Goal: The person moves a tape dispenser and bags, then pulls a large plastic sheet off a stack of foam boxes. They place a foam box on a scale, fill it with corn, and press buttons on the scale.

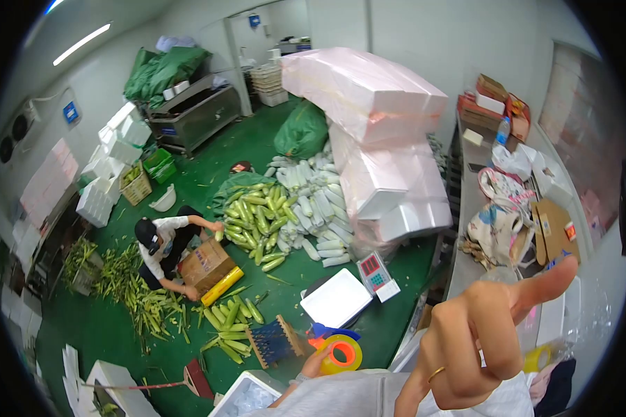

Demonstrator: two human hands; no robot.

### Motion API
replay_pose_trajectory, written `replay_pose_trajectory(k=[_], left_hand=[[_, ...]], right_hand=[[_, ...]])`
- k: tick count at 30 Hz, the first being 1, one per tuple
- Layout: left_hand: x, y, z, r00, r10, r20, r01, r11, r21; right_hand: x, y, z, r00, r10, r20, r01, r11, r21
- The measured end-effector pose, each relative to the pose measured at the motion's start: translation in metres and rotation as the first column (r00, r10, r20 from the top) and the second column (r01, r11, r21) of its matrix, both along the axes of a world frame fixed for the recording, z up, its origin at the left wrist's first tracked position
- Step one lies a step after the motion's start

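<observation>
My right hand (473,340) is large and close to the camera at the lower right, with a ring on one finger. Most of its fingers are curled in and one digit stretches out to the right; I see nothing in it. Lower and further away, my left hand (316,363) is closed on a tape dispenser (344,353) with a yellow roll, an orange core and a blue part. Left of it is a blue slatted stool (275,340). A white foam box (247,396) holding clear bags lies just below my left hand.
A person (161,243) crouches by a cardboard box (206,266) and heaps of green corn (257,215). Pale wrapped ears (320,208) lie beside a tall wrapped stack of foam boxes (368,97). A scale (375,276) stands ahead; a cluttered counter (462,271) runs along the right.
</observation>
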State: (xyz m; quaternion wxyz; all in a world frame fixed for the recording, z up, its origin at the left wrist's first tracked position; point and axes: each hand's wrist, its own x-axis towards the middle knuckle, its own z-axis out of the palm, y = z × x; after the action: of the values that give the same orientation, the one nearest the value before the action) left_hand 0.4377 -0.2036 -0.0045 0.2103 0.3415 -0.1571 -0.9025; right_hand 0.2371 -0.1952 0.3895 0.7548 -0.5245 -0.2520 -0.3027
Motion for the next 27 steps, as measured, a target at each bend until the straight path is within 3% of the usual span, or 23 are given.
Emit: replay_pose_trajectory(k=[5,9,14,18,23,25,27], left_hand=[[-0.004,-0.014,0.002,0.995,-0.098,-0.004,0.098,0.995,0.010],[-0.012,-0.026,0.002,0.978,-0.206,-0.003,0.206,0.978,0.024],[-0.036,-0.037,0.003,0.930,-0.367,-0.019,0.367,0.926,0.084],[-0.055,-0.043,0.006,0.871,-0.491,-0.028,0.491,0.863,0.119],[-0.072,-0.052,0.010,0.784,-0.618,-0.051,0.619,0.773,0.143],[-0.082,-0.055,0.011,0.747,-0.662,-0.059,0.662,0.735,0.146],[-0.088,-0.059,0.014,0.719,-0.692,-0.061,0.692,0.705,0.156]], right_hand=[[-0.009,0.005,-0.007,0.990,-0.099,0.096,0.098,0.995,0.015],[-0.014,0.027,-0.016,0.907,-0.362,0.213,0.359,0.932,0.054],[-0.016,0.054,-0.027,0.802,-0.482,0.354,0.436,0.876,0.205],[-0.021,0.076,-0.037,0.787,-0.574,0.226,0.521,0.815,0.252],[0.000,0.081,-0.053,0.636,-0.596,0.491,0.494,0.802,0.335],[-0.004,0.091,-0.058,0.611,-0.648,0.454,0.542,0.761,0.357],[-0.006,0.105,-0.077,0.478,-0.845,0.239,0.629,0.520,0.578]])
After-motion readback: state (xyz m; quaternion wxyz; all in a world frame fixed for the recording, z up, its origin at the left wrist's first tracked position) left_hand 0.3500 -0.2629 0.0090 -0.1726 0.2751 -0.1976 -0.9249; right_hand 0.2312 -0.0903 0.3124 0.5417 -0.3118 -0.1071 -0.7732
